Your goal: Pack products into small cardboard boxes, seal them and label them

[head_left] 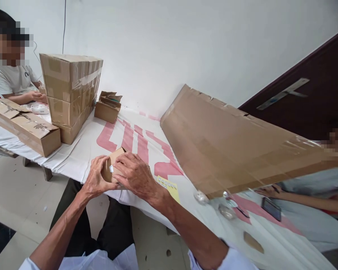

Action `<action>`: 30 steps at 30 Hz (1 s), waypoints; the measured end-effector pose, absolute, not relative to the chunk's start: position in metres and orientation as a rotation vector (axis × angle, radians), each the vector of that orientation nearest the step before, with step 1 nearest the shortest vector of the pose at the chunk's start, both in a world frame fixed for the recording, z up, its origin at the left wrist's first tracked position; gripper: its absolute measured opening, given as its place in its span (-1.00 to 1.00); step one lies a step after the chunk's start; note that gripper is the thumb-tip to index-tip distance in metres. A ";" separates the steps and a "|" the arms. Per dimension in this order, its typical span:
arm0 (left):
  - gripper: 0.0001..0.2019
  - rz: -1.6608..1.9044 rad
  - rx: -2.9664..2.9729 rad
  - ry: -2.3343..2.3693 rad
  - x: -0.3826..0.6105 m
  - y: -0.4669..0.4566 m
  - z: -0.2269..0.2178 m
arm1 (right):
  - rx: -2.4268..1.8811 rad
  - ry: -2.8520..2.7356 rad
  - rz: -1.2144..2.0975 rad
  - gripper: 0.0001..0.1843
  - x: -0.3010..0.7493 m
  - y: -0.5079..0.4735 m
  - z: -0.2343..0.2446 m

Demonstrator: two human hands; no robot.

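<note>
A small brown cardboard box [106, 173] is held at the table's front edge, above my lap. My left hand [95, 178] grips its left side, thumb along the near edge. Across its right side lies my right hand [136, 174], fingers bent against the cardboard and hiding much of it. Between the hands a small white label [111, 168] with a dark border shows on the box face. To the right of my right hand, a yellow sheet of small stickers [169, 187] lies on the cloth, partly covered by my forearm.
Taped cartons [73, 97] stand stacked at the left, beside a long box [28, 125]. An open small box [108, 107] sits behind. A large cardboard carton [228, 142] fills the right. Co-workers sit at both ends; a phone [271, 208] lies near the right one.
</note>
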State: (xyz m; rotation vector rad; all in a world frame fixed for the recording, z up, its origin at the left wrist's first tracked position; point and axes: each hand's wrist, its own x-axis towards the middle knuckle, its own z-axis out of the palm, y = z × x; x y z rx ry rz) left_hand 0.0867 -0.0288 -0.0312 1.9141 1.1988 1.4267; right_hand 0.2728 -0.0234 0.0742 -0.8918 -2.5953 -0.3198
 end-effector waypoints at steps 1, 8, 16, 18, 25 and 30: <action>-0.03 1.430 1.916 1.203 0.088 -0.030 -0.031 | -0.910 -2.630 -0.364 -0.89 0.269 -0.022 0.073; -0.02 1.449 1.903 1.283 0.098 -0.034 -0.032 | -0.946 -2.749 -0.552 -0.84 0.261 -0.016 0.074; -0.06 1.442 1.933 1.272 0.102 -0.033 -0.030 | -0.906 -2.796 -0.524 -0.92 0.259 -0.015 0.077; -0.05 1.429 1.924 1.270 0.101 -0.033 -0.029 | -0.894 -2.808 -0.521 -0.88 0.259 -0.014 0.077; -0.06 1.397 1.903 1.285 0.101 -0.035 -0.026 | -0.852 -2.850 -0.501 -0.91 0.260 -0.014 0.079; -0.07 1.406 1.917 1.291 0.102 -0.035 -0.027 | -0.813 -2.907 -0.505 -0.89 0.260 -0.016 0.080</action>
